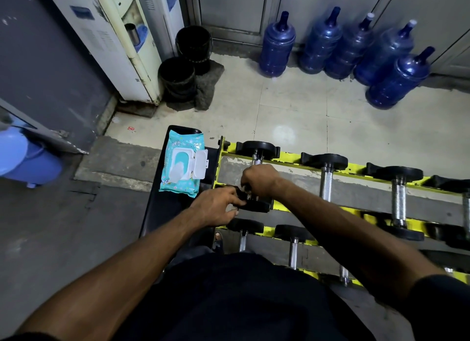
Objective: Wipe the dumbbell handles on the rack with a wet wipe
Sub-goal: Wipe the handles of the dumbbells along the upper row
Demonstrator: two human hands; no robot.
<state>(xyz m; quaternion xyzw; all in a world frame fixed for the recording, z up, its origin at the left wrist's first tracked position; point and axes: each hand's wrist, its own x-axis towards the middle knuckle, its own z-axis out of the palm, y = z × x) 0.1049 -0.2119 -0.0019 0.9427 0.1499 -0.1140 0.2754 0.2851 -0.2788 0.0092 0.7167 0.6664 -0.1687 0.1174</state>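
A yellow rack (290, 155) holds black-ended dumbbells with knurled steel handles on two tiers. My right hand (259, 181) grips the handle of the leftmost top-tier dumbbell (256, 148), fingers wrapped round the bar; a sliver of white shows under the fingers, most likely the wet wipe. My left hand (217, 206) holds that dumbbell's near black end plate (256, 205), fingers curled over its edge. The turquoise wet-wipe pack (183, 165) lies on a black bench (157, 213) left of the rack, its white lid flipped open.
More dumbbells (326, 173) (398, 195) sit to the right on the top tier, others (293, 244) below. Several blue water jugs (323, 43) line the far wall. Two black buckets (179, 77) stand by a water dispenser (127, 43). A blue bin (25, 157) is at far left.
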